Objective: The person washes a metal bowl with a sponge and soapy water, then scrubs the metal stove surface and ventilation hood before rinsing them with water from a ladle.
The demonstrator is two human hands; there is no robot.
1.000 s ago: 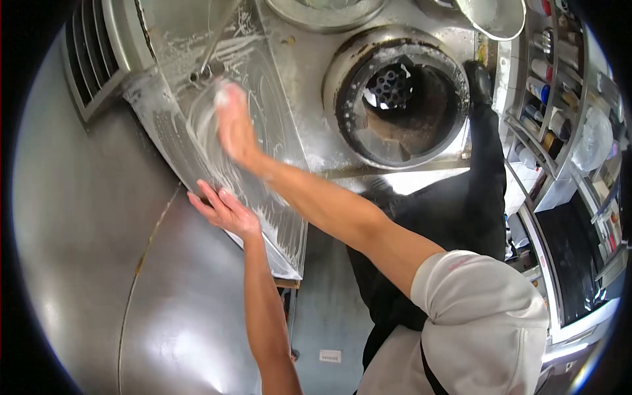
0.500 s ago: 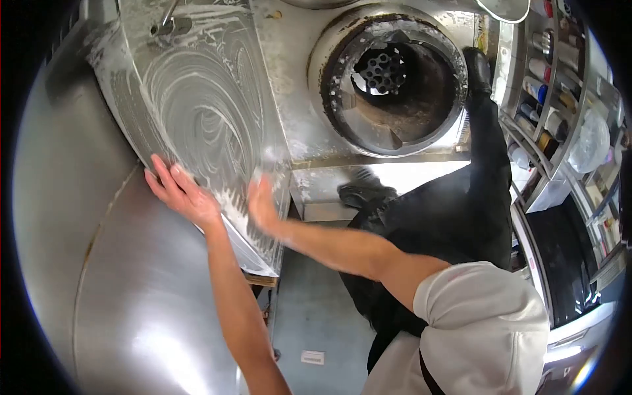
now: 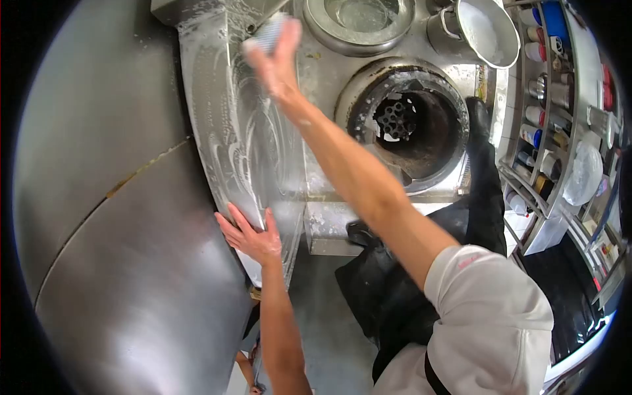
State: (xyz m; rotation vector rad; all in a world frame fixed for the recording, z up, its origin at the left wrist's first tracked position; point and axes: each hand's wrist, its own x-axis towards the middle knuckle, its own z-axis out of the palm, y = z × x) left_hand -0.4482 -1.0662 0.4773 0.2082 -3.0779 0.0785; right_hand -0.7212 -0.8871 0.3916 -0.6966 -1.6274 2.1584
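Observation:
My right hand (image 3: 278, 62) is stretched to the far end of a soapy metal surface (image 3: 257, 141), with its fingers round a blurred, pale striped pad (image 3: 268, 34). White foam streaks run in curves along the surface. Lower down, my left hand (image 3: 255, 238) rests on the near part of the same surface by its left edge, fingers spread, holding nothing. Right of the surface is a round burner opening (image 3: 421, 128) with a dark, stained inside.
A round metal lid or pan (image 3: 361, 20) lies behind the burner. A pot (image 3: 480, 33) with whitish contents stands at the back right. Shelves of bottles and jars (image 3: 536, 125) line the right side. Another person's arm (image 3: 246, 368) shows at the bottom.
My right hand has moved from the near part of the surface to its far end. The view has shifted, so the pot and round metal piece show more. My left hand still rests near the edge.

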